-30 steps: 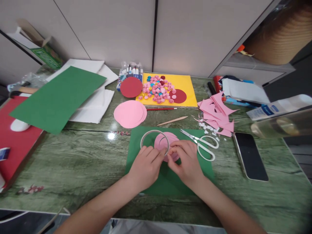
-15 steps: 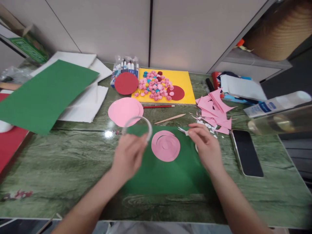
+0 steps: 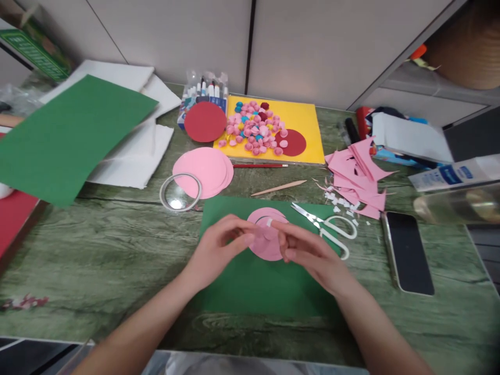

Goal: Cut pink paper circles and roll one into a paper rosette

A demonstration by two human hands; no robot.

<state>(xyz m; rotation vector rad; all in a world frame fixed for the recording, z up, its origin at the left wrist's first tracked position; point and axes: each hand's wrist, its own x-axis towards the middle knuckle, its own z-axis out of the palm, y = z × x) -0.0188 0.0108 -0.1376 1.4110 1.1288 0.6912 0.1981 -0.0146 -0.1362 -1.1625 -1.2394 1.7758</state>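
Note:
A pink paper disc with a spiral cut lies on a green sheet in front of me. My left hand reaches in from the left, its fingers stretched out and touching the disc's left edge. From the right, my right hand hovers over the disc. Its thumb and forefinger are pinched together at a small white bit above the disc's top. A clear tape ring lies on the table to the left, partly over a stack of pink circles.
White scissors lie on the green sheet's right edge, with pink offcuts and a phone beyond. At the back are a yellow sheet with small paper rolls, red discs, markers, a wooden stick, and a large green sheet at left.
My left hand carried the tape ring off the pink disc and set it down at left. My right hand reached toward the scissors. Both hands are back at the disc.

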